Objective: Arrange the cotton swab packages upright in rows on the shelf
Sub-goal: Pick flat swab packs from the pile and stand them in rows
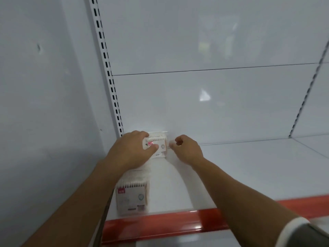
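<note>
Left hand (131, 148): fingers (140, 135) curl over the top and thumb crosses the face, gripping the rear package (161, 146) upright, likely squaring it against the back panel (213, 107). Right hand (187, 148) sits at its 3 o'clock, fingers curled beside the edge; pinching it or not, cannot tell. Front package (131, 196) stands at 6 o'clock on the shelf (249, 172), probably fixing the row line.

On the shelf (249, 175), the rear pack (160, 146) stands against the back panel (213, 104); the front pack (131, 196) sits at its seven o'clock.
</note>
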The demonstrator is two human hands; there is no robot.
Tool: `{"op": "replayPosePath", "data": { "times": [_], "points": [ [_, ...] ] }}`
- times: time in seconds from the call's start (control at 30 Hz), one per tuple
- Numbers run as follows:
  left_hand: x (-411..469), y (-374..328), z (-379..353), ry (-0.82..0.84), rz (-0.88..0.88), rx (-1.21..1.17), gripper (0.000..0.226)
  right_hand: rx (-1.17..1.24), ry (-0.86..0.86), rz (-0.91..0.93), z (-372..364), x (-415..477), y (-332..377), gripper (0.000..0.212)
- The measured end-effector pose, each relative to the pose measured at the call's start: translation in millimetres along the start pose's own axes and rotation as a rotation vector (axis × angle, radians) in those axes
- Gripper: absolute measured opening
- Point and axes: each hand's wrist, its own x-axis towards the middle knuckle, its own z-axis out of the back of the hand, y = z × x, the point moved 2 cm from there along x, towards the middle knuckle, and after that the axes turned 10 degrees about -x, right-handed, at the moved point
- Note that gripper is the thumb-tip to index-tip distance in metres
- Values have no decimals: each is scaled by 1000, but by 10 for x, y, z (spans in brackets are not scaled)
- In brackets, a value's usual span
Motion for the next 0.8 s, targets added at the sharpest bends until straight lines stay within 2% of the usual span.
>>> {"op": "replayPosePath", "data": {
  "times": [0.17,0.43,0.8],
  "points": [
    [-154,-527,-187,31,-119,-17,57,-220,-14,-43,491,-128,-446,48],
    [-214,-1595,-1009,235,-282,-125,57,-386,-98,-252,1575,-575,-1664,52],
    [-222,-3935,-2327,362,-487,-243,52,-401,-244,-498,3385,-1309,-3785,50]
  ]
}}
